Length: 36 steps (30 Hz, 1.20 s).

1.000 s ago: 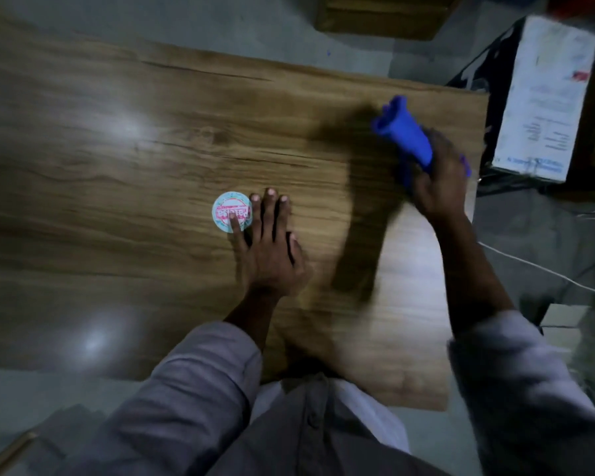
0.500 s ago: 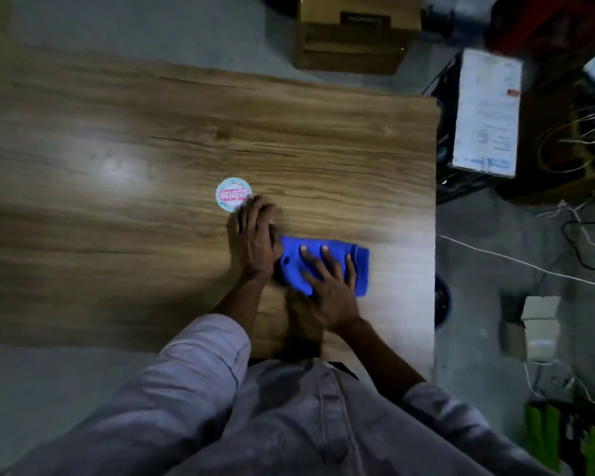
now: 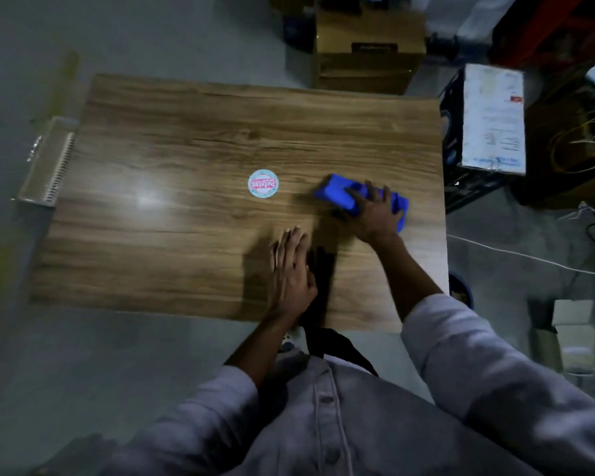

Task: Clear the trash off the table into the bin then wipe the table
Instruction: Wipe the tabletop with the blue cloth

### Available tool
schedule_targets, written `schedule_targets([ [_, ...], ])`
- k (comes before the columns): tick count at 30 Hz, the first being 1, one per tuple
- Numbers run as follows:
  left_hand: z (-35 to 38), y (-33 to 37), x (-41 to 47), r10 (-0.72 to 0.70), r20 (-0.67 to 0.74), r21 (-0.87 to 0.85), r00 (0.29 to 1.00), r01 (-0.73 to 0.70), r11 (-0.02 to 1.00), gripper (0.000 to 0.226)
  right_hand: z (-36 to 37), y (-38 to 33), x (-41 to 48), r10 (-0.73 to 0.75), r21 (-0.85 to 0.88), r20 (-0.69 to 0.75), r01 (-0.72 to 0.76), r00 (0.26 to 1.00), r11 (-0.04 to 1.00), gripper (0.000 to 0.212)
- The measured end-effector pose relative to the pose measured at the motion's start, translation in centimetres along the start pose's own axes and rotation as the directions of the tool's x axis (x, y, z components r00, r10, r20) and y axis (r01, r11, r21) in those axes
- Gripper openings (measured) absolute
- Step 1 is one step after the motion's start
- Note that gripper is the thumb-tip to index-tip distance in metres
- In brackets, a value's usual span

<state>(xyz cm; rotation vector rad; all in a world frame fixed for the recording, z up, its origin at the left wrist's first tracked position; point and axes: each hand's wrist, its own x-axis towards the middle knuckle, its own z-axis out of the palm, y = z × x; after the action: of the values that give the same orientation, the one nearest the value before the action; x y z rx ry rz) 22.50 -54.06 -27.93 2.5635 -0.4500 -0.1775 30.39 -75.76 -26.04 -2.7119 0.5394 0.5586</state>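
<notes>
since half a second ago the right hand (image 3: 375, 214) has slid the cloth (image 3: 337, 195) away from the left hand (image 3: 291, 266) toward the far right of the table (image 3: 186, 235), and the left hand has drawn back from the sticker (image 3: 262, 184) it was touching. nearest, grey sleeves (image 3: 478, 355) fill the bottom of the view. the left hand lies flat on the wood close to the near edge, fingers straight and pressed together, holding nothing. farther on and to the right, the right hand presses down on the blue cloth with fingers spread across it. the cloth is bunched, lying on the table near its right edge, its left end poking out past the fingertips. the round sticker sits flat mid-table, left of the cloth and apart from both hands. on the floor by the table's right side a dark round bin (image 3: 461, 290) peeks out between table edge and sleeve; what is in it cannot be told. near it stands a pale carton (image 3: 572, 314), contents unseen. a metal tray (image 3: 45, 166) lies off the left edge. farther right a dark crate (image 3: 450, 132) carries a white printed sheet (image 3: 493, 118) on top. beyond the far edge stands a brown box (image 3: 368, 53), contents not visible.
</notes>
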Motion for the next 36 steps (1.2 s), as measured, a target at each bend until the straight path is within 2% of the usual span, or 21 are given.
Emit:
schedule_targets([
  [2, -0.6, 0.4, 0.5, 0.049, 0.026, 0.038, 0.998, -0.050, 0.998, 0.087, 2.9, -0.8, -0.4, 0.043, -0.023, 0.096, -0.041, 0.994, 0.999, 0.091],
  [3, -0.8, 0.5, 0.8, 0.058, 0.039, 0.059, 0.998, -0.060, 0.996, 0.090, 4.1, -1.3, -0.9, 0.048, -0.022, 0.089, -0.046, 0.995, 0.999, 0.095],
  [5, -1.2, 0.6, 1.5, 0.051, 0.046, 0.095, 0.998, -0.056, 0.994, 0.095, 5.1, -2.0, -2.2, 0.058, -0.005, 0.085, -0.057, 0.995, 0.998, 0.088],
  [7, -1.0, 0.8, 2.0, 0.087, 0.108, 0.168, 0.990, -0.104, 0.980, 0.106, 5.4, -2.6, -4.5, 0.006, -0.084, 0.105, 0.003, 0.994, 0.996, 0.078],
  [10, -0.2, 1.1, 2.2, 0.207, 0.368, 0.400, 0.907, -0.355, 0.845, 0.121, 7.6, -2.5, -7.7, -0.119, -0.191, 0.156, 0.148, 0.981, 0.970, 0.067],
  [12, 0.5, 1.3, 1.6, 0.153, 0.520, 0.466, 0.841, -0.429, 0.774, 0.115, 9.9, -1.2, -10.1, -0.175, -0.240, 0.231, 0.231, 0.957, 0.943, 0.074],
  [13, 0.7, 1.5, 0.9, 0.118, 0.556, 0.463, 0.823, -0.424, 0.778, 0.110, 11.2, -0.3, -11.0, -0.181, -0.226, 0.257, 0.242, 0.949, 0.944, 0.078],
  [15, 1.1, 2.2, -0.8, 0.078, 0.600, 0.444, 0.796, -0.411, 0.796, 0.101, 12.5, 1.5, -12.5, -0.238, -0.146, 0.264, 0.283, 0.935, 0.948, 0.074],
  [17, 0.5, 3.5, -2.5, 0.061, 0.667, 0.375, 0.743, -0.405, 0.834, 0.094, 8.5, 1.3, -14.9, -0.314, -0.096, 0.281, 0.352, 0.907, 0.931, 0.063],
  [20, -2.1, 6.6, -2.5, 0.027, 0.747, 0.257, 0.664, -0.326, 0.910, 0.064, 3.4, 2.4, -16.0, -0.297, -0.205, 0.292, 0.363, 0.909, 0.909, 0.050],
  [21, -2.7, 7.6, -1.5, 0.020, 0.756, 0.246, 0.654, -0.312, 0.917, 0.054, 2.1, 2.8, -15.6, -0.269, -0.237, 0.267, 0.334, 0.925, 0.913, 0.049],
  [23, -2.9, 9.0, 1.2, 0.025, 0.695, 0.236, 0.719, -0.261, 0.936, 0.049, 0.3, 3.0, -14.0, -0.210, -0.254, 0.178, 0.251, 0.961, 0.934, 0.042],
  [25, -1.8, 8.5, 3.5, 0.051, 0.609, 0.251, 0.791, -0.254, 0.934, 0.066, 0.7, 3.0, -12.4, -0.195, -0.238, 0.052, 0.202, 0.979, 0.950, 0.043],
  [26, -0.8, 7.8, 3.9, 0.058, 0.587, 0.292, 0.808, -0.278, 0.915, 0.075, 1.5, 3.0, -12.0, -0.173, -0.226, 0.050, 0.180, 0.984, 0.957, 0.048],
  [28, 1.3, 6.0, 3.0, 0.016, 0.605, 0.407, 0.796, -0.327, 0.853, 0.082, 4.1, 3.2, -12.1, -0.136, -0.204, 0.137, 0.162, 0.981, 0.965, 0.060],
  [30, 2.9, 5.0, 0.2, -0.019, 0.620, 0.460, 0.785, -0.344, 0.819, 0.076, 6.7, 3.1, -13.8, -0.105, -0.173, 0.214, 0.144, 0.971, 0.974, 0.070],
  [33, 4.6, 3.6, -4.2, 0.080, 0.649, 0.381, 0.757, -0.414, 0.827, 0.058, 9.4, 3.6, -17.4, -0.109, -0.104, 0.200, 0.132, 0.974, 0.986, 0.079],
  [35, 4.9, 3.2, -7.2, 0.121, 0.653, 0.429, 0.748, -0.497, 0.754, 0.058, 11.1, 4.5, -20.4, -0.170, -0.044, 0.161, 0.179, 0.972, 0.983, 0.082],
  [36, 4.4, 3.2, -8.4, 0.094, 0.692, 0.450, 0.716, -0.529, 0.719, 0.057, 11.5, 4.9, -21.8, -0.172, -0.034, 0.177, 0.181, 0.969, 0.983, 0.080],
])
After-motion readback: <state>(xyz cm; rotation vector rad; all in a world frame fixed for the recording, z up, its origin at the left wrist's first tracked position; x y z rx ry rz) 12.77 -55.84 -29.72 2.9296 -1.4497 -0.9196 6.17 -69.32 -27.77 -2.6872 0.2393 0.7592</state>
